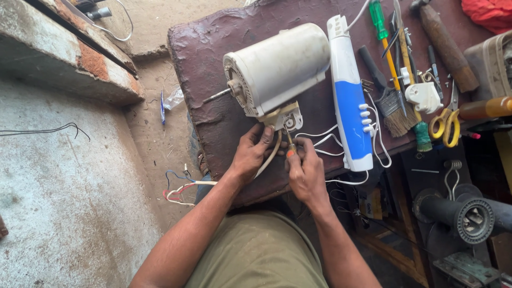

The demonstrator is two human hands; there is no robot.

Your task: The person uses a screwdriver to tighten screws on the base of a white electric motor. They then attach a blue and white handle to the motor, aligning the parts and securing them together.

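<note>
A white fan motor housing (pixel 280 66) with a metal shaft (pixel 216 96) lies on a dark worn board (pixel 213 48). My left hand (pixel 250 154) grips the motor's white neck bracket (pixel 282 118) and a pale cable running down from it. My right hand (pixel 305 168) holds a small screwdriver with an orange handle (pixel 289 145), its tip set against the bracket's underside. White wires (pixel 320 140) trail from the bracket to the right.
A white and blue control panel (pixel 349 96) lies right of the motor. Beyond it are a green screwdriver (pixel 380 24), a paintbrush (pixel 386 96), a hammer (pixel 445 42), yellow-handled scissors (pixel 445 125) and a white plug (pixel 424 97). A concrete slab (pixel 64 186) fills the left.
</note>
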